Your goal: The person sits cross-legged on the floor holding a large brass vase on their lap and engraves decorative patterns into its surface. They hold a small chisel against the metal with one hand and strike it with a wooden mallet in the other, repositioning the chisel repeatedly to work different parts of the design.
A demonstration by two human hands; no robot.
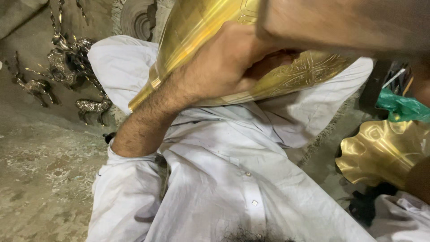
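Head view: left hand grips the brass vase held over the lap, near its flared, engraved end (rigid, smooth, probably slippery and weighty); right hand's state I cannot tell.

Warm, dim indoor light; glare streaks the engraved brass vessel. The near forearm is blurred, the white garment softly lit, and corners fall into shadow.
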